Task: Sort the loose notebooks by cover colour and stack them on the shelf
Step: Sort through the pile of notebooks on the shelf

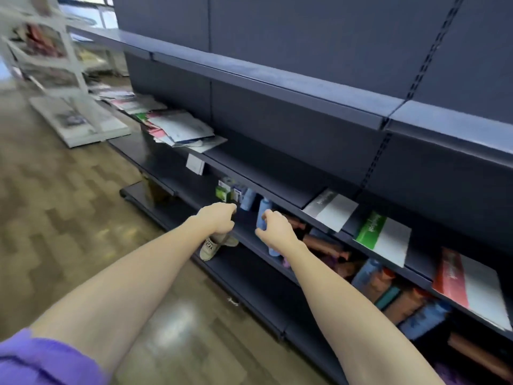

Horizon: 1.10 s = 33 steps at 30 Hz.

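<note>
Three notebooks lie apart on the dark middle shelf (pixel 266 173): a grey-and-white notebook (pixel 330 209), a green-and-white notebook (pixel 383 234) and a red-and-white notebook (pixel 469 284). A loose pile of notebooks (pixel 180 129) with white, pink and green covers sits further left on the same shelf. Both my arms reach forward below that shelf's front edge. My left hand (pixel 219 218) has loosely curled fingers and holds nothing. My right hand (pixel 274 229) is curved in a C shape in front of a blue bottle (pixel 263 211), with nothing visibly in it.
The lower shelf holds blue bottles, brown packs (pixel 322 243) and small boxes (pixel 227 190). An upper shelf (pixel 277 81) runs overhead. A white rack (pixel 55 65) and a flat white board (pixel 80 120) stand at the far left. My shoe (pixel 211 247) is on the wooden floor.
</note>
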### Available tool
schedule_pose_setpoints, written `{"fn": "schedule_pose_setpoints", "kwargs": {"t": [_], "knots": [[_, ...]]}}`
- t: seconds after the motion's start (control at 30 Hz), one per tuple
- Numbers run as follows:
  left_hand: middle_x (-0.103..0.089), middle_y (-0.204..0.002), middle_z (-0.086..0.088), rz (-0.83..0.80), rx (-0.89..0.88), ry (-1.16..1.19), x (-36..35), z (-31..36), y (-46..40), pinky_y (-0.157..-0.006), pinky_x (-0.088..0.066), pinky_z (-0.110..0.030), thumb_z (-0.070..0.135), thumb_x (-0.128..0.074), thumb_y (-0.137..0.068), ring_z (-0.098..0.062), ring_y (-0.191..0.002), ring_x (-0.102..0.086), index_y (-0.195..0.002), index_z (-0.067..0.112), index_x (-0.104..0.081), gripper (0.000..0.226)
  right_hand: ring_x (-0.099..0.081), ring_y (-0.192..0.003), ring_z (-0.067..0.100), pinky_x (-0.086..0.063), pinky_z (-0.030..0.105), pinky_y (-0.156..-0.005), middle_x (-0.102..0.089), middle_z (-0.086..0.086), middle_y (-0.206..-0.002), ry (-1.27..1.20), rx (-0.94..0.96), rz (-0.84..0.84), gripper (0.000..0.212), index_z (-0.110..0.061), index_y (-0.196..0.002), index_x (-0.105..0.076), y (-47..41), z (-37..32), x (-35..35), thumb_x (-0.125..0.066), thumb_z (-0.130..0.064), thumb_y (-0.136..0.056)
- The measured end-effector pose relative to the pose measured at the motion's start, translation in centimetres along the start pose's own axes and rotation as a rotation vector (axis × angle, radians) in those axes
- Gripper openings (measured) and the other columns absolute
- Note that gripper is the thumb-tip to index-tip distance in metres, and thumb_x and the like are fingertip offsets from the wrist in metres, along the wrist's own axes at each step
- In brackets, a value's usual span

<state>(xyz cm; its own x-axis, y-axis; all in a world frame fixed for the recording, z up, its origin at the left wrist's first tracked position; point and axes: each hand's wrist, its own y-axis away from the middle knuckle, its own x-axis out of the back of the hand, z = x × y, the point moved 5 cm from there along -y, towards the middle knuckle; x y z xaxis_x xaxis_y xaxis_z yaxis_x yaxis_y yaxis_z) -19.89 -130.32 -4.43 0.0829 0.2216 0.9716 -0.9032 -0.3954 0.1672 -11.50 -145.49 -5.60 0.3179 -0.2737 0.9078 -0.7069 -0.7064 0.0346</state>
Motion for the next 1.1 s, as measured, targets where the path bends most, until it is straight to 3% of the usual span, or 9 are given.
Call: {"fn": "schedule_pose_setpoints", "kwargs": {"t": [0.17, 0.3, 0.57, 0.77, 1.1], "knots": [[-0.057, -0.136, -0.006, 0.054, 0.067, 0.037, 1.3, -6.9, -2.4, -0.096, -0.05, -0.044, 0.028, -0.052, -0.094, -0.028, -0.12, -0.056, -0.136, 0.019, -0.048, 0.043, -0.052, -0.121, 0.029, -0.044, 0.042, -0.101, -0.053, 0.009, -0.132, 0.028, 0.082, -0.032, 0.049, -0.014, -0.135, -0.049, -5.9, -4.8, -2.2, -0.06, -0.03, -0.091], [-0.058, -0.133, -0.006, 0.099, 0.097, 0.044, 3.3, -11.9, -5.9, -0.095, -0.05, -0.045, 0.027, -0.051, -0.094, -0.029, -0.118, -0.056, -0.136, 0.019, -0.048, 0.043, -0.053, -0.116, 0.032, -0.045, 0.042, -0.096, -0.055, 0.011, -0.125, 0.056, 0.112, -0.013, 0.04, -0.012, -0.123, -0.053, -12.3, -7.5, -3.1, -0.061, -0.03, -0.089], [-0.054, -0.138, -0.008, 0.088, 0.154, -0.095, 9.6, -21.7, -15.4, -0.098, -0.046, -0.044, 0.021, -0.05, -0.092, -0.031, -0.123, -0.05, -0.139, 0.018, -0.046, 0.047, -0.051, -0.116, 0.028, -0.044, 0.04, -0.097, -0.052, 0.007, -0.126, -0.07, 0.111, 0.02, 0.044, -0.014, -0.13, -0.05, -27.2, -12.2, -3.2, -0.059, -0.027, -0.089], [-0.057, -0.131, -0.01, 0.139, 0.187, -0.082, 12.1, -27.4, -21.3, -0.093, -0.049, -0.046, 0.02, -0.051, -0.089, -0.033, -0.119, -0.052, -0.128, 0.014, -0.051, 0.039, -0.05, -0.114, 0.027, -0.044, 0.04, -0.097, -0.051, 0.007, -0.125, -0.053, 0.155, -0.001, 0.044, -0.014, -0.131, -0.049, -35.9, -15.7, -4.5, -0.058, -0.025, -0.089], [-0.058, -0.122, -0.013, 0.112, 0.084, -0.09, 12.1, -33.5, -30.7, -0.084, -0.048, -0.043, 0.014, -0.049, -0.091, -0.033, -0.109, -0.053, -0.126, 0.012, -0.05, 0.035, -0.048, -0.126, 0.026, -0.043, 0.042, -0.105, -0.049, 0.007, -0.138, -0.111, 0.089, -0.007, 0.048, -0.012, -0.137, -0.048, -44.4, -19.1, -7.9, -0.059, -0.024, -0.091]]}}
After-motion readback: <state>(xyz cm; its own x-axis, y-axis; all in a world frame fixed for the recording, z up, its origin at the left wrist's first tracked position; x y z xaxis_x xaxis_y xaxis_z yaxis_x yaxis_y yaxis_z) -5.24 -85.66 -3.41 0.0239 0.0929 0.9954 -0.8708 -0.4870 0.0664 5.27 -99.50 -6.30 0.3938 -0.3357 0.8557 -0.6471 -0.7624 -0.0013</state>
